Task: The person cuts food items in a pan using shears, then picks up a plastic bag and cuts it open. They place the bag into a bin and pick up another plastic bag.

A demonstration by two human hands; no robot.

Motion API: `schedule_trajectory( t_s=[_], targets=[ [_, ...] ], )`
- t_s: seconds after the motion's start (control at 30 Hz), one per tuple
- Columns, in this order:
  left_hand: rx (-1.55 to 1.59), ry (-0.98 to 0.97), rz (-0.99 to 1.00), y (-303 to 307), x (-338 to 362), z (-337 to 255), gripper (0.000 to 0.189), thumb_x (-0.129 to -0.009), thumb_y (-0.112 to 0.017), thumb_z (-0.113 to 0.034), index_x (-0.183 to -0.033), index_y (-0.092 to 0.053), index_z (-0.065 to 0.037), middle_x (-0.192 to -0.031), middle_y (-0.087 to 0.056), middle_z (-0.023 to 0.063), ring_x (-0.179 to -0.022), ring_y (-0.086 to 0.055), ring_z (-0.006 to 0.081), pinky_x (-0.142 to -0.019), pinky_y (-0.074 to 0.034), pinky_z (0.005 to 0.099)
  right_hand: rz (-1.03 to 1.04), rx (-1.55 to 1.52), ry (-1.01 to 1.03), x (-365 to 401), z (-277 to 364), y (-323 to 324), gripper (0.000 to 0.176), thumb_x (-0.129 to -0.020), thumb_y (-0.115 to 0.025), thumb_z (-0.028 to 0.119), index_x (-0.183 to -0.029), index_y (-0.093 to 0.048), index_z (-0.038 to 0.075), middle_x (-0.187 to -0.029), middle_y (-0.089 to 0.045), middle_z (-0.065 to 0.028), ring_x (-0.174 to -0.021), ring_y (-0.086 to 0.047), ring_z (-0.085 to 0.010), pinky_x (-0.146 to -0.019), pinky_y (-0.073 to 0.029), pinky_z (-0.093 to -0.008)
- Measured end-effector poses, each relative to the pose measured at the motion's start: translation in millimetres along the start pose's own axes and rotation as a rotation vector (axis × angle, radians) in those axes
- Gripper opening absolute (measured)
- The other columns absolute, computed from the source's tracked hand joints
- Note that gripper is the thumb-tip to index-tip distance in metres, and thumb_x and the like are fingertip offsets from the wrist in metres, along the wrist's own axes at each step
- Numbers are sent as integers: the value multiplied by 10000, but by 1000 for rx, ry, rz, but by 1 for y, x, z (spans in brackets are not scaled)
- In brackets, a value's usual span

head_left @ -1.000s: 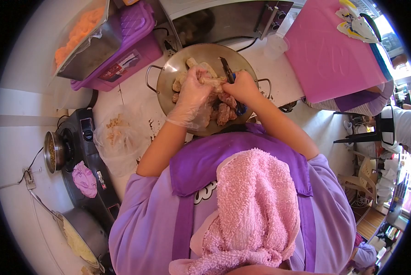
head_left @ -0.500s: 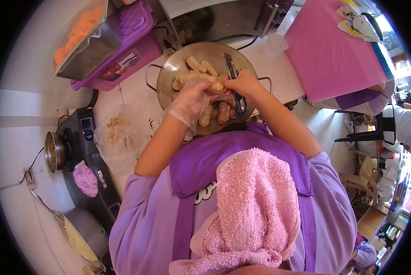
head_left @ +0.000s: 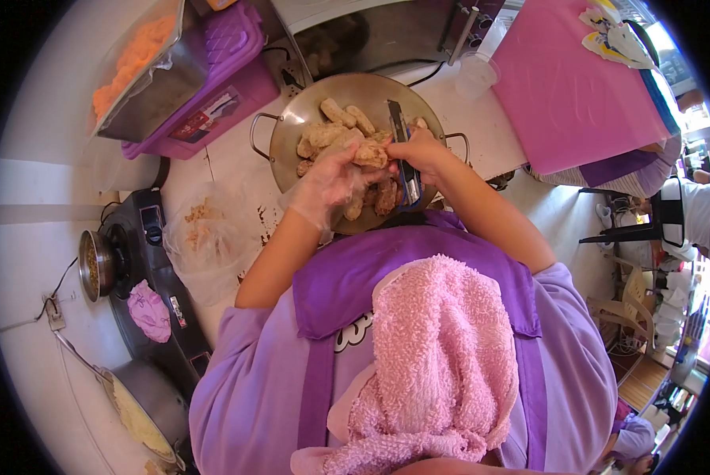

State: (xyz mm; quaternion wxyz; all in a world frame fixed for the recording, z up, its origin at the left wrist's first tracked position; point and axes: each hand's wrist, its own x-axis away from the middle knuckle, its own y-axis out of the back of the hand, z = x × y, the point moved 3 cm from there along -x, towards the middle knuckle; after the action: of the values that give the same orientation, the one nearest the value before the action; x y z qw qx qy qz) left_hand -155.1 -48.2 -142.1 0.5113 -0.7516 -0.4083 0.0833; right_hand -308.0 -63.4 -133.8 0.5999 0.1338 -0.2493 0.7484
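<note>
My left hand [head_left: 334,176], in a clear plastic glove, is closed on a pale brown, sausage-shaped food roll [head_left: 370,154] above a wide metal pan [head_left: 301,103]. My right hand [head_left: 425,154] is bare and closed round a long black and blue tool that looks like a box cutter [head_left: 405,150]. Its fingertips also meet the right end of the roll. More pale rolls [head_left: 321,133] lie in the pan beyond my hands. Darker reddish-brown pieces [head_left: 386,196] lie on the near side, partly hidden by my hands.
A clear plastic bag with crumbs [head_left: 205,229] lies left of the pan, beside a black gas stove [head_left: 153,277]. Purple bins [head_left: 220,103] and a tray of orange food [head_left: 137,59] stand back left. An oven [head_left: 371,43] is behind; a pink lid-like panel [head_left: 573,87] is at right.
The roll and my left fingers have turned slightly, showing more of the roll. The tool in my right hand has shifted a little; the pan stays put.
</note>
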Motion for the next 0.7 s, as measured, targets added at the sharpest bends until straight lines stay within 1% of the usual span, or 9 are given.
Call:
schedule_trajectory(
  t_s=[0.03, 0.1, 0.2, 0.43, 0.5, 0.53, 0.6, 0.63, 0.7],
  targets=[
    [0, 1, 0, 4, -1, 1, 475, -911, -448, -259, -1251, -345, 56, -1186, -483, 171, -1056, -500, 300, -954, -393, 468, 0, -1, 0, 1, 0, -1, 93, -715, -622, 50, -786, -568, 25, -616, -563, -65, -474, -546, -125, -396, -440, -263],
    [129, 70, 160, 7, -2, 4, 573, -900, -453, -336, -1297, -308, 51, -1188, -487, 159, -1049, -503, 294, -913, -403, 491, -19, -38, -5, 2, -1, -2, 90, -721, -611, 43, -796, -570, 14, -622, -562, -67, -480, -542, -126, -405, -439, -273],
    [103, 40, 196, 6, -1, 5, 605, -891, -463, -362, -1313, -305, 43, -1176, -499, 142, -1033, -509, 280, -887, -408, 477, 63, -78, -40, -5, -6, 1, 93, -729, -600, 42, -809, -573, 3, -636, -565, -67, -484, -531, -120, -414, -435, -273],
    [189, 57, 116, -27, 11, -12, 515, -852, -496, -287, -1255, -393, 18, -1157, -515, 123, -977, -531, 273, -838, -433, 438, 141, -160, 34, 11, 12, -11, 117, -735, -596, 59, -833, -583, -4, -646, -576, -64, -492, -516, -105, -432, -425, -250],
    [-110, -5, 83, -28, 11, -17, 433, -805, -566, -174, -1183, -433, -9, -1111, -526, 109, -936, -544, 238, -794, -447, 403, 121, 61, 94, 21, 27, -16, 102, -718, -609, 59, -804, -587, 9, -571, -546, -49, -456, -512, -111, -428, -396, -240],
    [-109, -5, 83, -31, 13, -16, 433, -805, -566, -174, -1183, -433, -9, -1111, -526, 109, -936, -544, 238, -794, -447, 403, 121, 61, 94, 20, 27, -16, 102, -718, -609, 59, -804, -587, 9, -571, -546, -49, -456, -512, -111, -428, -396, -240],
    [-263, -90, 7, -34, 17, -16, 443, -723, -586, 14, -1135, -431, -28, -1048, -528, 89, -898, -552, 192, -735, -459, 321, 156, 225, 95, 18, 27, -17, 101, -705, -618, 61, -782, -596, -1, -566, -548, -56, -450, -510, -116, -421, -381, -234],
    [-263, -91, 7, -32, 16, -16, 443, -723, -586, 14, -1135, -431, -28, -1048, -528, 89, -898, -552, 192, -735, -459, 321, 156, 225, 95, 18, 26, -18, 101, -705, -618, 61, -782, -596, -1, -566, -548, -56, -450, -510, -116, -421, -381, -234],
    [-317, -87, 9, -27, 15, -17, 525, -649, -547, 131, -1132, -411, -23, -1008, -516, 73, -870, -548, 160, -696, -453, 240, 137, 250, 110, 19, 26, -19, 83, -701, -611, 51, -764, -597, 0, -565, -546, -56, -448, -505, -117, -419, -376, -235]
  ],
)
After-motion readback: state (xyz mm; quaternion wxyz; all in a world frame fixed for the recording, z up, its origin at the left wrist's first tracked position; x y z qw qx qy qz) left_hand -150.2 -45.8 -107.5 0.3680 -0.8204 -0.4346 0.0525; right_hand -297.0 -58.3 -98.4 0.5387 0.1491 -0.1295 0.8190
